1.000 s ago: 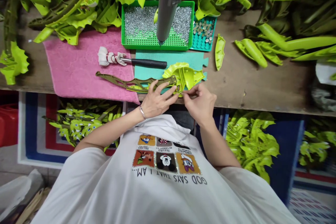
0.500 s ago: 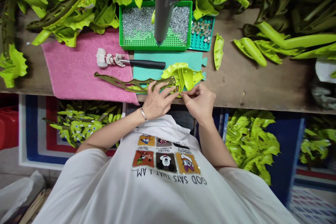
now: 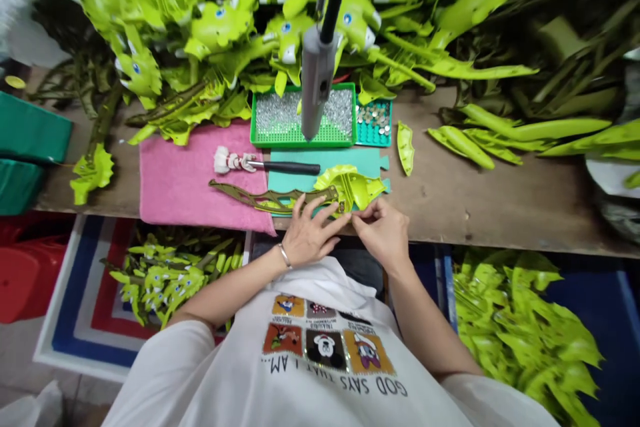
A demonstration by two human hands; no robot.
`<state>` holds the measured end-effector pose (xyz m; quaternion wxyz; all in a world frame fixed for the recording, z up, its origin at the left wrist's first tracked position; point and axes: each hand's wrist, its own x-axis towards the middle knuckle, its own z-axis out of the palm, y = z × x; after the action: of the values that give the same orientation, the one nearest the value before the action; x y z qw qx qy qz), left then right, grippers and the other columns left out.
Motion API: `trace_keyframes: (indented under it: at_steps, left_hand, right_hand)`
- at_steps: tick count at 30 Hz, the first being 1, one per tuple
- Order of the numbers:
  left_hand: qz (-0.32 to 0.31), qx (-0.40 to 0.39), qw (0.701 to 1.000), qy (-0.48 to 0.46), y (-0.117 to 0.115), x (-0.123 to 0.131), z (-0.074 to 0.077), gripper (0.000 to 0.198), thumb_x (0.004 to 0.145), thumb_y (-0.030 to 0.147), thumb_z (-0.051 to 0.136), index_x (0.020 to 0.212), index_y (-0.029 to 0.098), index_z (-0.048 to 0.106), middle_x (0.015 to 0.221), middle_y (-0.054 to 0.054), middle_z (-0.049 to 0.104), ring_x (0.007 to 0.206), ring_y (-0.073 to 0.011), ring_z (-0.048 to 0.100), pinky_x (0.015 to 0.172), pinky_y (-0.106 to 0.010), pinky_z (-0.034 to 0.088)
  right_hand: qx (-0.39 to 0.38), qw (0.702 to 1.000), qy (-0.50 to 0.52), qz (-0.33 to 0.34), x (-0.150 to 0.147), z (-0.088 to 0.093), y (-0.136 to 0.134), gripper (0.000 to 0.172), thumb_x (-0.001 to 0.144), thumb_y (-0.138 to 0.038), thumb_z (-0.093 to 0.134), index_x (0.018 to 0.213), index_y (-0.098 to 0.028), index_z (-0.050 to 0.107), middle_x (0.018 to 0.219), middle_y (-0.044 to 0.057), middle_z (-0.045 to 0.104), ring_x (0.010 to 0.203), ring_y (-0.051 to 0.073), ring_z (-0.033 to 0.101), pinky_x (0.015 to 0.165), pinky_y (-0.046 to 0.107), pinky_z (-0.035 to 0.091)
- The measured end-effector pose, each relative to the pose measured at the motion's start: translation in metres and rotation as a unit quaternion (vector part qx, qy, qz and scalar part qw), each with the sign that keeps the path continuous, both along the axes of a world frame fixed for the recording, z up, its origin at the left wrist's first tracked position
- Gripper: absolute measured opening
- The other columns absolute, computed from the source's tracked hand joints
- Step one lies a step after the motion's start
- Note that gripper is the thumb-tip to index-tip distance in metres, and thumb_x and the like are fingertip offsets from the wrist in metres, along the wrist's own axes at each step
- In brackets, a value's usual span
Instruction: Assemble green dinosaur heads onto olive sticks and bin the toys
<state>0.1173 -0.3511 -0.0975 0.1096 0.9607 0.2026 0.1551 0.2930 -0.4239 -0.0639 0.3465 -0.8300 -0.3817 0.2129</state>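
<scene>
Both forearms angle inward to the near edge of the worktop [image 3: 450,203]. The left hand [image 3: 311,235] lies flat with its grip open, fingers spread on the olive strip [image 3: 260,199]. The right hand [image 3: 384,230] curls, its grip pinched shut at the near edge of the lime shell [image 3: 353,187].

Two hands are in view, one left hand [image 3: 310,237] and one right hand [image 3: 385,230], with one bracelet [image 3: 284,255] on the left wrist. At them lie one olive strip [image 3: 250,197] and one lime-green shell [image 3: 353,187]. The worktop [image 3: 475,207] carries one pink towel [image 3: 185,180], one teal mat [image 3: 345,161], one black-handled tool [image 3: 270,165] and two trays: one green tray [image 3: 300,144] and one teal tray [image 3: 373,142]. The screws [image 3: 280,110] in the green tray are too many to count. One grey driver [image 3: 315,87] hangs above. One small leaf-shaped piece [image 3: 405,147] lies alone; the green parts heaped behind are past counting.
</scene>
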Motion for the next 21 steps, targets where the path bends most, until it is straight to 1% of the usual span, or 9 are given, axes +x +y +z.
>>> trace_keyframes:
  at_steps: [3, 6, 9, 11, 13, 15, 17, 18, 21]
  left_hand:
    - [0.006, 0.041, 0.999, -0.008, 0.0, 0.001, -0.006, 0.05, 0.092, 0.046, 0.062, 0.139, 0.031, 0.059, 0.134, -0.009, 0.063, 0.133, -0.0339, 0.045, 0.117, -0.061, 0.02]
    - [0.01, 0.057, 0.998, -0.009, 0.0, 0.003, -0.011, 0.047, 0.091, 0.048, 0.063, 0.136, 0.033, 0.062, 0.131, -0.009, 0.065, 0.131, -0.0341, 0.047, 0.117, -0.061, 0.021]
    - [0.013, 0.044, 0.999, 0.006, 0.001, 0.003, -0.014, 0.049, 0.089, 0.05, 0.065, 0.136, 0.036, 0.062, 0.131, -0.009, 0.065, 0.13, -0.0348, 0.048, 0.116, -0.061, 0.022]
    - [0.014, 0.038, 0.999, 0.008, 0.002, 0.002, -0.015, 0.051, 0.088, 0.05, 0.066, 0.137, 0.038, 0.061, 0.13, -0.008, 0.065, 0.131, -0.0342, 0.048, 0.117, -0.06, 0.022]
    - [0.014, 0.041, 0.999, 0.0, 0.002, 0.002, -0.016, 0.052, 0.088, 0.049, 0.065, 0.138, 0.038, 0.06, 0.13, -0.008, 0.065, 0.131, -0.0333, 0.048, 0.118, -0.059, 0.023]
    - [0.014, 0.05, 0.999, -0.012, 0.002, 0.002, -0.016, 0.052, 0.088, 0.049, 0.065, 0.139, 0.037, 0.06, 0.13, -0.008, 0.065, 0.131, -0.0328, 0.048, 0.118, -0.058, 0.022]
    - [0.013, 0.062, 0.998, -0.027, 0.002, 0.002, -0.017, 0.05, 0.089, 0.048, 0.064, 0.137, 0.036, 0.061, 0.13, -0.007, 0.065, 0.13, -0.0325, 0.049, 0.118, -0.058, 0.022]
    - [0.013, 0.067, 0.997, -0.034, 0.002, 0.002, -0.017, 0.049, 0.09, 0.047, 0.063, 0.137, 0.035, 0.061, 0.129, -0.007, 0.066, 0.13, -0.0324, 0.049, 0.118, -0.058, 0.022]
    - [0.007, 0.062, 0.998, -0.028, 0.001, 0.002, -0.016, 0.051, 0.09, 0.046, 0.063, 0.139, 0.035, 0.06, 0.131, -0.008, 0.065, 0.132, -0.0328, 0.048, 0.118, -0.058, 0.021]
  right_hand:
    - [-0.013, 0.997, -0.004, 0.072, 0.012, 0.006, 0.003, 0.015, 0.069, -0.03, 0.068, 0.064, -0.024, 0.056, 0.061, 0.0, 0.071, 0.055, 0.021, 0.067, 0.054, 0.031, 0.047]
    - [0.017, 0.989, -0.019, 0.149, 0.042, 0.016, 0.028, 0.007, 0.071, -0.027, 0.067, 0.068, -0.023, 0.062, 0.062, -0.001, 0.07, 0.054, 0.018, 0.065, 0.055, 0.03, 0.048]
    - [0.134, 0.977, -0.117, 0.121, 0.075, 0.025, 0.086, 0.004, 0.079, -0.027, 0.063, 0.079, -0.023, 0.065, 0.072, 0.002, 0.072, 0.065, 0.019, 0.067, 0.067, 0.034, 0.054]
    - [0.191, 0.958, -0.185, 0.107, 0.088, 0.026, 0.137, 0.01, 0.083, -0.021, 0.058, 0.089, -0.023, 0.066, 0.089, 0.005, 0.075, 0.085, 0.023, 0.069, 0.083, 0.041, 0.055]
    - [0.21, 0.938, -0.233, 0.149, 0.091, 0.022, 0.187, 0.018, 0.084, -0.016, 0.057, 0.098, -0.023, 0.066, 0.113, 0.007, 0.073, 0.113, 0.027, 0.064, 0.102, 0.05, 0.049]
    - [0.216, 0.922, -0.243, 0.212, 0.087, 0.016, 0.227, 0.017, 0.087, -0.015, 0.057, 0.099, -0.024, 0.065, 0.125, 0.007, 0.069, 0.128, 0.027, 0.057, 0.112, 0.054, 0.041]
    - [0.219, 0.912, -0.234, 0.255, 0.082, 0.012, 0.252, 0.009, 0.091, -0.019, 0.056, 0.095, -0.023, 0.063, 0.124, 0.006, 0.068, 0.134, 0.023, 0.054, 0.117, 0.052, 0.037]
    - [0.217, 0.91, -0.228, 0.269, 0.081, 0.011, 0.26, 0.009, 0.095, -0.022, 0.054, 0.091, -0.022, 0.062, 0.12, 0.006, 0.069, 0.134, 0.02, 0.053, 0.118, 0.049, 0.036]
    - [0.204, 0.912, -0.227, 0.275, 0.087, 0.016, 0.267, 0.026, 0.102, -0.03, 0.042, 0.082, -0.023, 0.057, 0.105, 0.002, 0.071, 0.13, 0.01, 0.056, 0.117, 0.039, 0.038]
